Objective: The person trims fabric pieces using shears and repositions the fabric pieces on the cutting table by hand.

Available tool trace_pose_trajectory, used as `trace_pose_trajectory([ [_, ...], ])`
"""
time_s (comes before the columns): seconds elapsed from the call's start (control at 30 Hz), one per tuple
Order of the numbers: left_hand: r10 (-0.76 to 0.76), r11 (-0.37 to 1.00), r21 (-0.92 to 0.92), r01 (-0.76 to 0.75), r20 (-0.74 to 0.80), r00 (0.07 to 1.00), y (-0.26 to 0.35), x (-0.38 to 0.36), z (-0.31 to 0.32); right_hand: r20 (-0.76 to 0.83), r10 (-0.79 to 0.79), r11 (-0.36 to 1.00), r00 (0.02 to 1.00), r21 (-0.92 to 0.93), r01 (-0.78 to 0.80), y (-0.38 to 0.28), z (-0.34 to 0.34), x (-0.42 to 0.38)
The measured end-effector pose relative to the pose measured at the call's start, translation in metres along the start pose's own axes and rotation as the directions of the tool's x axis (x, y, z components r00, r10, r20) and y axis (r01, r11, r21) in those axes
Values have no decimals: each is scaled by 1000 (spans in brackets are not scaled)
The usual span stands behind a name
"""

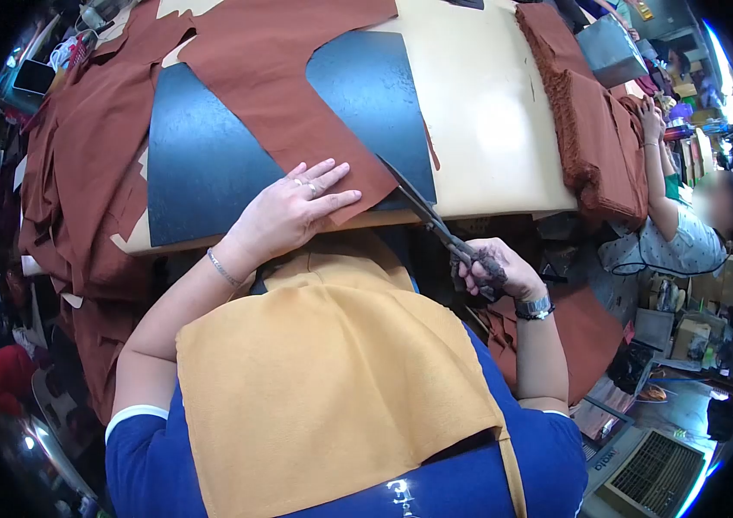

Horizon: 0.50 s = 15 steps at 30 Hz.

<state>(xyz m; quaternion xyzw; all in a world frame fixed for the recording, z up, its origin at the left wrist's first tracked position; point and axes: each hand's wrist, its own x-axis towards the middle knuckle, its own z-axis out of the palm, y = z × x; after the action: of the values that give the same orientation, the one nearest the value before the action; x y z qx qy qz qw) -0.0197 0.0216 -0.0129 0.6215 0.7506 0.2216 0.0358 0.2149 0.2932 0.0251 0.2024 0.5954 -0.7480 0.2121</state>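
Note:
My left hand [306,200] lies with fingers spread on a rust-brown piece of fabric [297,95], close to its near end. That fabric stretches across a black board [366,82] on the cream table. My right hand [500,269] is wrapped round the dark handles of a pair of scissors [427,211], to the right of the fabric. The scissors point up and to the left, and their tips reach the fabric's right edge. The handles look bound in dark wrapping.
A thick folded stack of rust-brown cloth [595,129] sits at the table's right side. More brown fabric [82,173] drapes over the left side. Another person [677,220] reaches toward the stack at far right. A grey metal box [612,52] stands behind it.

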Motion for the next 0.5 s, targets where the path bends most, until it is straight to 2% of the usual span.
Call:
trace_pose_trajectory([
  [0.23,21,999,34,-22,12,1000,0,1,-1,-21,4,998,1000,-60,-6,5,-2,-1],
  [0.5,19,1000,23,-19,5,1000,1,0,-1,-80,89,990,993,-99,-97,5,-8,-16],
])
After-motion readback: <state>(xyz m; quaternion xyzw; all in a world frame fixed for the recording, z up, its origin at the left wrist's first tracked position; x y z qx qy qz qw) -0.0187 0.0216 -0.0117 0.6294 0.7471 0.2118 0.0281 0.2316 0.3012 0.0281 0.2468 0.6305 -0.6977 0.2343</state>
